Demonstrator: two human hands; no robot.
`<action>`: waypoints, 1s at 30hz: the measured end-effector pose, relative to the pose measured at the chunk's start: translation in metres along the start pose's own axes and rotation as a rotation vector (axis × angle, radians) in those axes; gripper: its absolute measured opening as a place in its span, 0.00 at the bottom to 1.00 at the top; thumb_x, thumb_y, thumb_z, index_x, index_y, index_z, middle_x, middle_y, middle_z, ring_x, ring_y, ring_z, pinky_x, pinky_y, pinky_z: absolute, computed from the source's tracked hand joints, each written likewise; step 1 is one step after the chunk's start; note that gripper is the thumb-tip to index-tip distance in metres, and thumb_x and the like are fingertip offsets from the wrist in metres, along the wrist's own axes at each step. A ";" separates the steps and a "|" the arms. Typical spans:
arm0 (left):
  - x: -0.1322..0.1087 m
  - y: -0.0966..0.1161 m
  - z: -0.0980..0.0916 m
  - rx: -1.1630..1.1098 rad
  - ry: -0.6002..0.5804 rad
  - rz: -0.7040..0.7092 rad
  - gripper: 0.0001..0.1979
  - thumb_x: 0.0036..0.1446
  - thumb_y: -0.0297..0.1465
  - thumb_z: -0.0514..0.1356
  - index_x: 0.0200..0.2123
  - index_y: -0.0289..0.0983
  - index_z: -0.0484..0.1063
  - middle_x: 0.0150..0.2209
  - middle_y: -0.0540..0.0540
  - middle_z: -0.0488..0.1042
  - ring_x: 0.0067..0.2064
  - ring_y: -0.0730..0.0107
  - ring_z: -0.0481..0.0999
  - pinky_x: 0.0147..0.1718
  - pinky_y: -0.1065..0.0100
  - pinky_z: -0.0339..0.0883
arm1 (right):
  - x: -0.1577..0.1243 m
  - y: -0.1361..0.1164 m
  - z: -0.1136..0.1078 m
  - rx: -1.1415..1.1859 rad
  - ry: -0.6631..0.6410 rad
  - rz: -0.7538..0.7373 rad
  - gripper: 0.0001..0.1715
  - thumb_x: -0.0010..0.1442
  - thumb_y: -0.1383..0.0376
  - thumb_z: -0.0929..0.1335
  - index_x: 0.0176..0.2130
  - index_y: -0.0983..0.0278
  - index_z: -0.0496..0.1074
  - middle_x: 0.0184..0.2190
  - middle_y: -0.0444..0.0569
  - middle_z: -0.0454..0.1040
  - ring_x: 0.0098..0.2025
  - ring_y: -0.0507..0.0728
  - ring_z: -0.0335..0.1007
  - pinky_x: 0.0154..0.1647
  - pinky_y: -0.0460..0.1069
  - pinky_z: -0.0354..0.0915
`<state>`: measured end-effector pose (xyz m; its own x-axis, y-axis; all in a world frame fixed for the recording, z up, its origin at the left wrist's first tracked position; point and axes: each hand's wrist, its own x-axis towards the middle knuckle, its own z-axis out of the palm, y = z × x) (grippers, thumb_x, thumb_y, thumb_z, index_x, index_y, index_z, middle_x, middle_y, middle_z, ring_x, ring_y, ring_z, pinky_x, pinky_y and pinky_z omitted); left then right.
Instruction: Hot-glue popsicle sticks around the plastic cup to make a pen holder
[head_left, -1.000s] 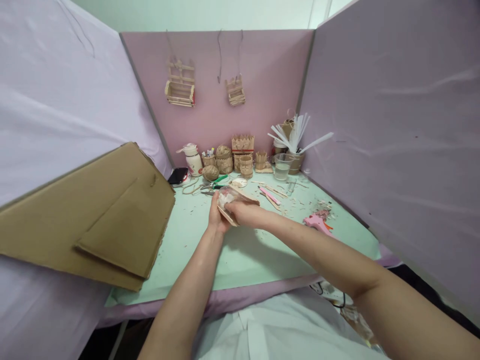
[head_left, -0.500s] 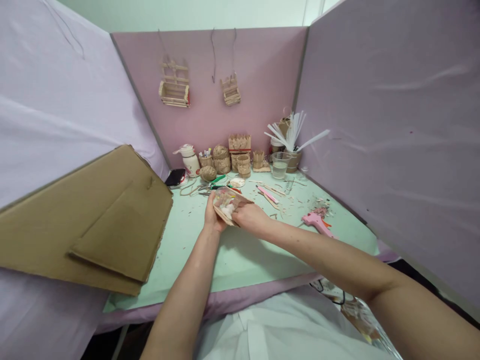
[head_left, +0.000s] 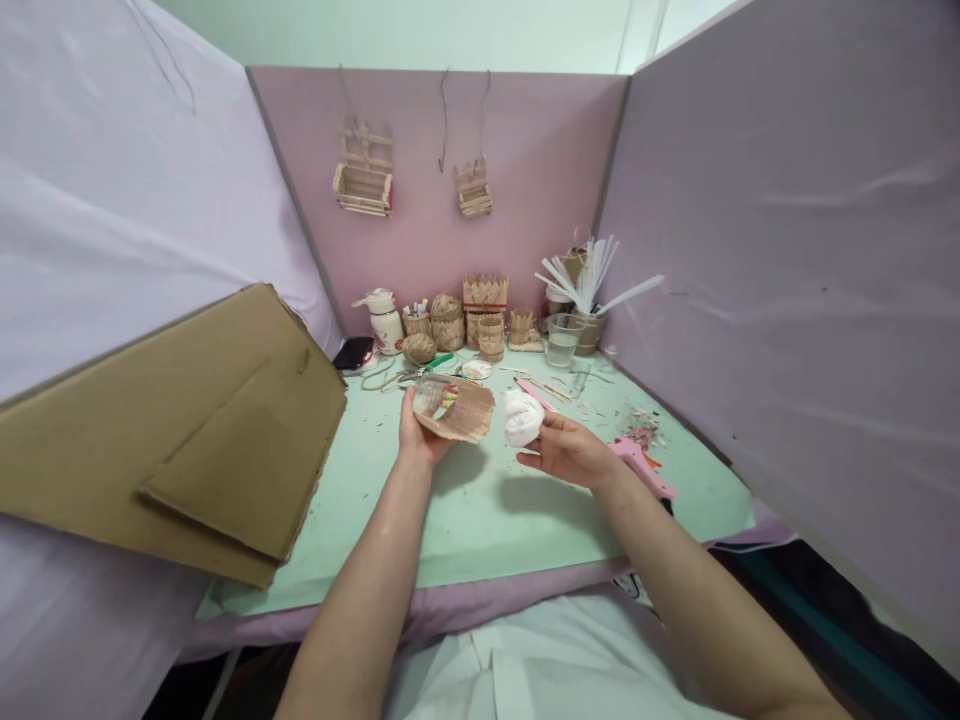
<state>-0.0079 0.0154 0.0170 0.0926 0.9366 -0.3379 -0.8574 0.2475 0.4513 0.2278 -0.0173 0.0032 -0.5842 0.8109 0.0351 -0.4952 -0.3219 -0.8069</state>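
Craft piece [head_left: 465, 412] one, white wad [head_left: 520, 418] one.

One view only, from the head, and I'm looking forward and down along both forearms. The left hand [head_left: 417, 438] and right hand [head_left: 571, 452] sit mid-frame, fairly close. Beyond them the surface [head_left: 480, 520] runs to the back panel [head_left: 525, 170], and side panels flank both hands.

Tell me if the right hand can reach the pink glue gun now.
Probably yes: the glue gun lies on the table just beside the right hand, nothing between, though that hand holds a white wad.
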 end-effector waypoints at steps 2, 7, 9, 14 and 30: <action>0.000 0.001 0.000 0.002 0.036 0.008 0.28 0.60 0.52 0.54 0.49 0.34 0.71 0.40 0.36 0.77 0.40 0.51 0.80 0.43 0.50 0.74 | 0.001 0.005 -0.004 0.110 0.027 -0.014 0.16 0.55 0.64 0.76 0.44 0.59 0.75 0.39 0.42 0.80 0.41 0.50 0.76 0.45 0.49 0.72; 0.003 0.002 -0.003 -0.012 0.049 0.016 0.29 0.60 0.53 0.54 0.50 0.35 0.71 0.42 0.36 0.77 0.41 0.51 0.79 0.43 0.49 0.74 | 0.005 0.008 -0.006 0.319 0.138 -0.015 0.08 0.62 0.66 0.69 0.43 0.61 0.73 0.36 0.42 0.80 0.37 0.49 0.76 0.46 0.48 0.72; 0.005 0.003 -0.005 -0.006 0.064 0.005 0.29 0.59 0.54 0.54 0.49 0.35 0.71 0.42 0.35 0.76 0.42 0.50 0.79 0.43 0.48 0.74 | 0.006 0.007 -0.006 0.363 0.177 0.002 0.09 0.63 0.67 0.66 0.45 0.62 0.73 0.37 0.43 0.81 0.37 0.50 0.76 0.48 0.49 0.72; 0.007 0.003 -0.007 -0.002 0.040 0.017 0.29 0.59 0.54 0.54 0.49 0.35 0.72 0.42 0.35 0.76 0.42 0.50 0.78 0.43 0.49 0.74 | 0.005 0.006 -0.007 0.370 0.178 0.013 0.15 0.60 0.68 0.65 0.47 0.63 0.71 0.38 0.45 0.81 0.39 0.53 0.77 0.48 0.51 0.72; 0.007 0.002 -0.007 -0.019 0.041 0.030 0.28 0.59 0.52 0.55 0.51 0.35 0.70 0.43 0.36 0.76 0.43 0.50 0.79 0.46 0.48 0.73 | -0.003 -0.002 0.000 0.025 0.195 0.029 0.08 0.54 0.67 0.66 0.38 0.61 0.69 0.25 0.42 0.69 0.25 0.50 0.63 0.29 0.46 0.66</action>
<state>-0.0127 0.0207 0.0103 0.0456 0.9325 -0.3582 -0.8689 0.2140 0.4464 0.2302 -0.0194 0.0045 -0.4643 0.8794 -0.1051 -0.4969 -0.3569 -0.7910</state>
